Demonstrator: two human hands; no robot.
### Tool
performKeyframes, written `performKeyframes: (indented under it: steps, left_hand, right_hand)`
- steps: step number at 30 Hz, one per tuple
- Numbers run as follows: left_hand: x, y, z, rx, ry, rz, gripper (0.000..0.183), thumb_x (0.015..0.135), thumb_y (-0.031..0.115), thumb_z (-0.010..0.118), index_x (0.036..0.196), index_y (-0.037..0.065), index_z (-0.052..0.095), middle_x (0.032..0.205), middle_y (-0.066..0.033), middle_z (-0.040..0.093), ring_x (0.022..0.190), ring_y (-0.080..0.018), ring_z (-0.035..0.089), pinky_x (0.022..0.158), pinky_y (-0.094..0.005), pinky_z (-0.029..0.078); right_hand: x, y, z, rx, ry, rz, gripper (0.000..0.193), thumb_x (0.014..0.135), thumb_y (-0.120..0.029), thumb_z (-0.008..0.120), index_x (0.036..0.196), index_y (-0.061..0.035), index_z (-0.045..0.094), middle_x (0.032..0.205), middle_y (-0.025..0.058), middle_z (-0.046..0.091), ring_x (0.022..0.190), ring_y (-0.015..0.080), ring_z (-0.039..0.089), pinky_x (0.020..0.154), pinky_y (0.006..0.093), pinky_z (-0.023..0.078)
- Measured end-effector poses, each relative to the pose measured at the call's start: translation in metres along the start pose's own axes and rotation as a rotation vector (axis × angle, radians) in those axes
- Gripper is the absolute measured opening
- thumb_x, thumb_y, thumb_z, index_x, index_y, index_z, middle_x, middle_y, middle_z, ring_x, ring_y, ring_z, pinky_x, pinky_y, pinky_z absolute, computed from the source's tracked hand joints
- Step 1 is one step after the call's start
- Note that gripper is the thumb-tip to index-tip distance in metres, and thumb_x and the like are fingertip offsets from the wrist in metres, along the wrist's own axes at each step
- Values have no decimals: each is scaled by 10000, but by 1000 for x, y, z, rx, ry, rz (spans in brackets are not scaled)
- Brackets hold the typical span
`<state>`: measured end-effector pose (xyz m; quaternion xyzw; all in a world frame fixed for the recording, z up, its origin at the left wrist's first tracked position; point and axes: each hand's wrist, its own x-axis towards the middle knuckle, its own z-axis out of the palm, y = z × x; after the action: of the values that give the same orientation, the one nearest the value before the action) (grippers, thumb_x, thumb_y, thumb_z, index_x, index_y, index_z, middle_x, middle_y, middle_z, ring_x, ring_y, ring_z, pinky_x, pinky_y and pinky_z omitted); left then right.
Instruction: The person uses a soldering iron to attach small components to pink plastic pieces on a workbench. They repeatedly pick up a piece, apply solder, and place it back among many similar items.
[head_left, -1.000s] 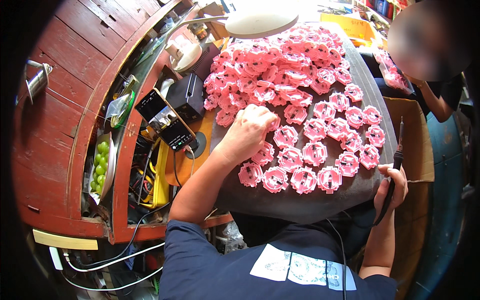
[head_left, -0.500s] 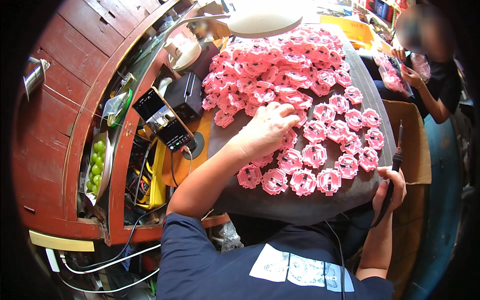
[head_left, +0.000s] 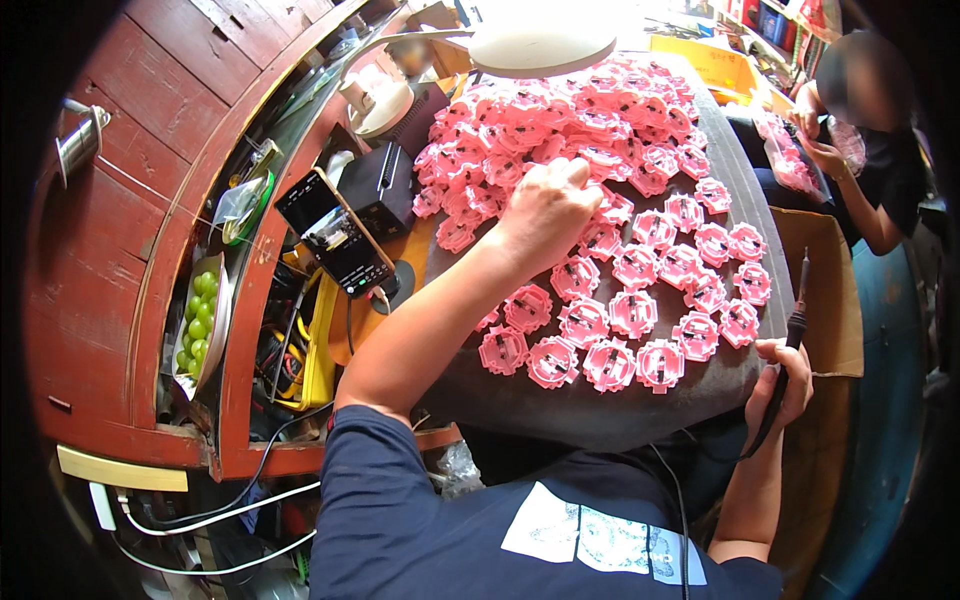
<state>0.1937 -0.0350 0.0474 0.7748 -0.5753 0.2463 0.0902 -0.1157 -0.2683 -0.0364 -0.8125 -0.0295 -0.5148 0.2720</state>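
My left hand [head_left: 550,208] is at the near edge of a large heap of pink plastic parts [head_left: 500,135], its fingers curled in among them. Whatever the fingertips grip is hidden. Closer to me, several of the same pink parts [head_left: 608,364] lie spread in uneven rows on a dark grey work surface [head_left: 540,408]; each has a small black-and-silver piece in its middle. In my right hand [head_left: 790,385], beside the surface's right edge, is a soldering iron [head_left: 796,325] held upright with its tip upward, clear of the parts.
A white lamp [head_left: 540,45] hangs over the heap. Left of it stand a phone [head_left: 335,233] on a holder and a black box [head_left: 380,190]. Green grapes [head_left: 200,320] and a solder spool [head_left: 80,145] are farther left. A cardboard box [head_left: 825,300] and another person [head_left: 880,200] are at right.
My left hand has moved a little farther away, toward the heap, and its fingers have curled tighter. The right hand still holds the soldering iron in nearly the same place.
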Motion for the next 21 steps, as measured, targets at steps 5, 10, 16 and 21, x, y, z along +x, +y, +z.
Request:
performKeyframes:
  steps: [5,10,16,21]
  left_hand:
    - [-1,-7,-4,-105,139,2,79,821,77,715,872,44,663,941,-116,649,940,-324,672,821,-460,559]
    - [-35,-2,-62,-509,40,-354,117,910,58,701,1013,2,704,954,-107,724,857,-221,705,815,-343,561]
    - [-178,24,-126,-1306,97,-963,163,1004,39,660,1159,-8,640,982,-58,723,884,-124,698,805,-288,574]
    - [-217,35,-122,-1241,-70,-1337,150,1022,61,654,1161,6,639,948,-35,702,740,-78,647,629,-222,523]
  right_hand:
    - [-1,4,4,44,24,-1,220,1001,-124,587,1177,7,598,956,188,716,846,279,688,737,374,557]
    - [-7,7,-2,54,1,34,235,1001,-92,569,1208,17,592,998,212,706,888,297,703,774,388,578]
    - [-7,8,1,25,-11,-10,258,1022,-110,568,1253,5,570,1014,218,704,873,276,678,752,372,554]
    - [-8,6,0,19,-25,5,277,1022,-95,562,1277,12,564,1018,212,707,892,280,686,780,373,564]
